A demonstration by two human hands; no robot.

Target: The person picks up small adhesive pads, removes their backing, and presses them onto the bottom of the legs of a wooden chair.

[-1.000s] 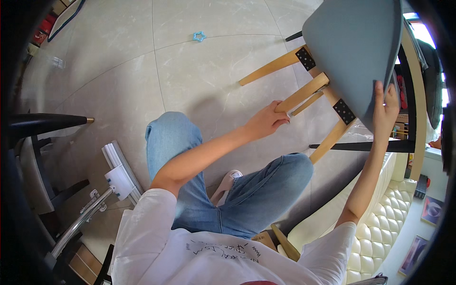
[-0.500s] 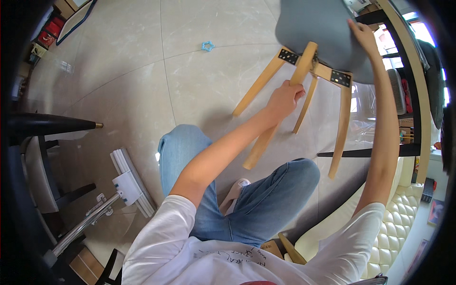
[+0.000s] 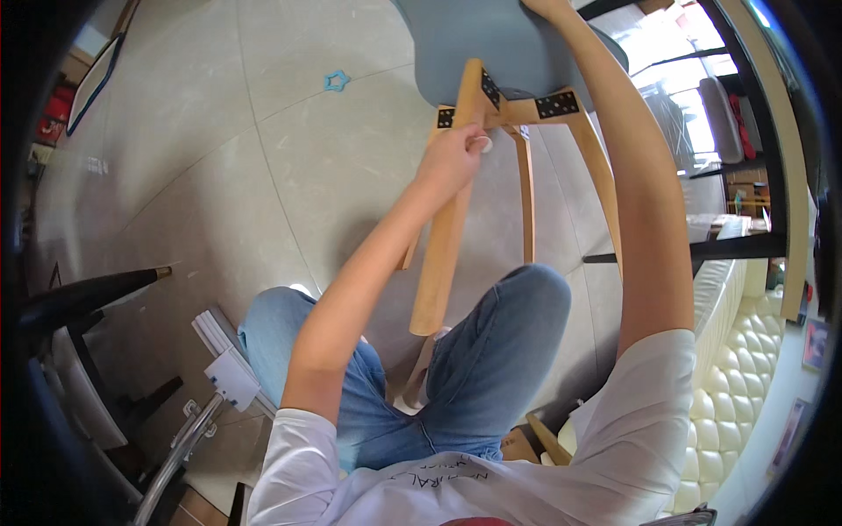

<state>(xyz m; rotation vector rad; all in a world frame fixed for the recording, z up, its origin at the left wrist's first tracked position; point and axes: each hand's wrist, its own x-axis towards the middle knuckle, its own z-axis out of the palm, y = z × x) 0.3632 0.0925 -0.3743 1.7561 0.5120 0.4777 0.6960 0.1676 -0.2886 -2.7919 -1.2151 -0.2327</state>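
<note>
A grey moulded chair (image 3: 474, 39) with wooden legs (image 3: 527, 202) and black perforated brackets (image 3: 555, 104) is tilted in front of me. My left hand (image 3: 447, 162) is closed around a thick wooden leg (image 3: 430, 294) that runs down toward my knees. A small white round piece (image 3: 484, 143) shows by those fingers; I cannot tell whether it is held or attached. My right hand (image 3: 545, 10) grips the seat's edge at the top of the view, its fingers partly hidden. My jeans-clad knees (image 3: 495, 342) are below the chair.
A blue star-shaped ring (image 3: 335, 80) lies on the tiled floor. At left are a black tapered furniture leg (image 3: 92, 294) and a white flat-headed mop (image 3: 230, 377). A cream tufted sofa (image 3: 737, 394) and black-framed furniture (image 3: 759, 105) stand at right.
The chair has swung round, its legs now pointing down toward me. My right hand has moved up along the seat, and my left hand has risen with the thick leg.
</note>
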